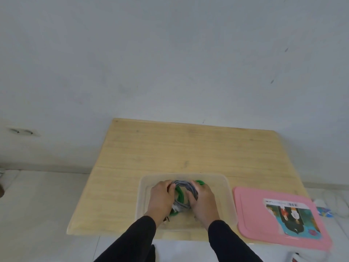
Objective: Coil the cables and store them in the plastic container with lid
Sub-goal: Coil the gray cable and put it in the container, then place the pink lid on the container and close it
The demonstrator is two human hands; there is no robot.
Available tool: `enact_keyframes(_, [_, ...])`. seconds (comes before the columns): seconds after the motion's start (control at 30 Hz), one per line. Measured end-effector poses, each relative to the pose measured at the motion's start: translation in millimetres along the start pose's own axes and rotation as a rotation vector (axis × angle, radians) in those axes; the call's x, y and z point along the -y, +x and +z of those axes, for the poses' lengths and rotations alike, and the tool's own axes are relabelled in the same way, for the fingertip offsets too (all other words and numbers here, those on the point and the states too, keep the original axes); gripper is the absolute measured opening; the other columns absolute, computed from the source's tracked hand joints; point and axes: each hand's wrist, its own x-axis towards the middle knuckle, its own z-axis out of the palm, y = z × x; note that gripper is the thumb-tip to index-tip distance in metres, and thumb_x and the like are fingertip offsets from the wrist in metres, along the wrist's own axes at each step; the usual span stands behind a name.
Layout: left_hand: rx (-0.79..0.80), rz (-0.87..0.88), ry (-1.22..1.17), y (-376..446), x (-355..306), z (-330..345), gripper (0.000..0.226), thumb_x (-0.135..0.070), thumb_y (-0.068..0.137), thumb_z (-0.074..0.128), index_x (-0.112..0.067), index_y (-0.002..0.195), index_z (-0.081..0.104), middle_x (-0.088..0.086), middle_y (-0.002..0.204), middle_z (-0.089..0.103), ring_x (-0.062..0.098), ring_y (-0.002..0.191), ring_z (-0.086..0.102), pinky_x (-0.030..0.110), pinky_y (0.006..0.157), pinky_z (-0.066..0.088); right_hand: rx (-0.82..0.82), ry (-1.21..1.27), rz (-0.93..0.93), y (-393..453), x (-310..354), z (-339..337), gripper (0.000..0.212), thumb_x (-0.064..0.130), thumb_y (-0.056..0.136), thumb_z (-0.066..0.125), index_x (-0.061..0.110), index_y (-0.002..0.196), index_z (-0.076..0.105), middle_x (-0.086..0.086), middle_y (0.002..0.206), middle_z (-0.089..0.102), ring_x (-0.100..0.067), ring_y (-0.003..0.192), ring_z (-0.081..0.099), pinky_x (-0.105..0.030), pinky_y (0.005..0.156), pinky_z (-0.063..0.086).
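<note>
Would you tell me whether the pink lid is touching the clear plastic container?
Apart: the head view shows a strip of bare table between the pink lid and the container.

Left hand (160, 198): palm down, fingers curled inward, thumb toward centre. Right hand (203, 202): palm down, fingers curled, mirrored opposite the left. Both forearms in black sleeves (132, 241), extended forward from lower edge, converging slightly, wrists bare.
</note>
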Motion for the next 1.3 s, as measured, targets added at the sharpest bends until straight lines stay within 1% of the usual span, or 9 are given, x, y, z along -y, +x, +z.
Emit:
enact_keyframes(0.13, [0.028, -0.024, 0.066, 2.1, -3.0, -9.0, 0.027, -0.028, 0.094, 0.048, -0.013, 0.113, 0.06, 0.006, 0.111, 0.064, 0.014, 0.092, 0.057, 0.02, 0.078, 0.041, -0.045, -0.178, -0.065, -7.0, 3.9, 1.1, 0.044, 0.03, 0.096, 0.037, 0.011, 0.136, 0.04, -0.01, 0.122, 0.051, -0.024, 0.114, 0.047, -0.031, 0.096, 0.043])
enact_keyframes(0.3, [-0.018, 0.02, 0.099, -2.5, -7.8, -24.6, 0.03, -0.025, 0.098, 0.038, -0.012, 0.116, 0.058, 0.006, 0.12, 0.057, 0.017, 0.104, 0.053, 0.02, 0.084, 0.035, -0.143, -0.333, -0.197, -26.8, 11.6, 2.7, 0.057, 0.04, 0.095, 0.019, 0.006, 0.12, 0.058, -0.011, 0.112, 0.065, -0.028, 0.102, 0.061, -0.038, 0.084, 0.053])
enact_keyframes(0.47, [-0.068, 0.183, 0.166, -27.1, -11.5, -20.8, 0.032, -0.023, 0.099, 0.033, -0.011, 0.108, 0.061, 0.005, 0.107, 0.059, 0.019, 0.099, 0.056, 0.019, 0.08, 0.035, -0.154, -0.364, -0.29, -42.2, 9.8, 4.4, 0.043, 0.031, 0.088, 0.036, 0.006, 0.113, 0.06, -0.009, 0.106, 0.067, -0.025, 0.096, 0.065, -0.035, 0.082, 0.054])
enact_keyframes(0.73, [-0.042, 0.329, 0.296, -50.7, -16.9, -9.6, 0.034, -0.024, 0.099, 0.029, -0.012, 0.1, 0.061, 0.007, 0.105, 0.061, 0.017, 0.092, 0.056, 0.023, 0.083, 0.043, -0.154, -0.503, -0.319, -53.0, 4.8, -8.8, 0.043, 0.029, 0.091, 0.032, 0.005, 0.115, 0.057, -0.01, 0.111, 0.065, -0.027, 0.107, 0.06, -0.036, 0.093, 0.05])
enact_keyframes(0.87, [-0.066, 0.417, 0.302, -57.1, -31.5, -15.7, 0.036, -0.027, 0.099, 0.029, -0.012, 0.111, 0.06, 0.006, 0.112, 0.06, 0.019, 0.099, 0.057, 0.026, 0.087, 0.045, -0.153, -0.545, -0.304, -60.6, 3.5, -20.8, 0.046, 0.029, 0.091, 0.028, 0.004, 0.119, 0.054, -0.011, 0.117, 0.063, -0.027, 0.112, 0.057, -0.036, 0.097, 0.047])
enact_keyframes(1.03, [-0.02, 0.493, 0.313, -79.2, -58.7, -1.8, 0.034, -0.022, 0.097, 0.035, -0.009, 0.124, 0.05, 0.007, 0.127, 0.054, 0.023, 0.116, 0.048, 0.034, 0.095, 0.041, -0.243, -0.568, -0.316, -74.5, 1.5, -53.5, 0.039, 0.027, 0.087, 0.036, 0.004, 0.108, 0.059, -0.01, 0.103, 0.068, -0.028, 0.103, 0.063, -0.035, 0.089, 0.052])
enact_keyframes(1.17, [0.138, 0.628, 0.439, -99.0, -83.8, 34.6, 0.059, -0.021, 0.091, 0.003, -0.002, 0.123, 0.048, 0.015, 0.128, 0.052, 0.031, 0.12, 0.042, 0.04, 0.104, 0.032, -0.281, -0.59, -0.222, -84.8, -25.4, -88.7, 0.053, 0.036, 0.096, 0.022, 0.003, 0.111, 0.06, -0.011, 0.106, 0.068, -0.029, 0.105, 0.063, -0.034, 0.086, 0.052])
enact_keyframes(1.2, [0.118, 0.63, 0.452, -103.2, -91.6, 46.5, 0.059, -0.023, 0.092, 0.003, -0.004, 0.125, 0.048, 0.012, 0.131, 0.052, 0.028, 0.122, 0.042, 0.038, 0.104, 0.032, -0.288, -0.597, -0.199, -86.9, -35.7, -99.0, 0.051, 0.036, 0.094, 0.026, 0.003, 0.111, 0.06, -0.011, 0.107, 0.068, -0.028, 0.106, 0.063, -0.034, 0.086, 0.052])
enact_keyframes(1.3, [0.117, 0.527, 0.275, -115.4, -112.1, 86.1, 0.037, -0.024, 0.097, 0.033, -0.012, 0.129, 0.046, 0.007, 0.133, 0.05, 0.022, 0.122, 0.045, 0.032, 0.099, 0.037, -0.289, -0.609, -0.153, -93.0, -76.2, -129.1, 0.047, 0.034, 0.089, 0.032, 0.004, 0.113, 0.058, -0.012, 0.109, 0.066, -0.029, 0.105, 0.062, -0.035, 0.087, 0.052])
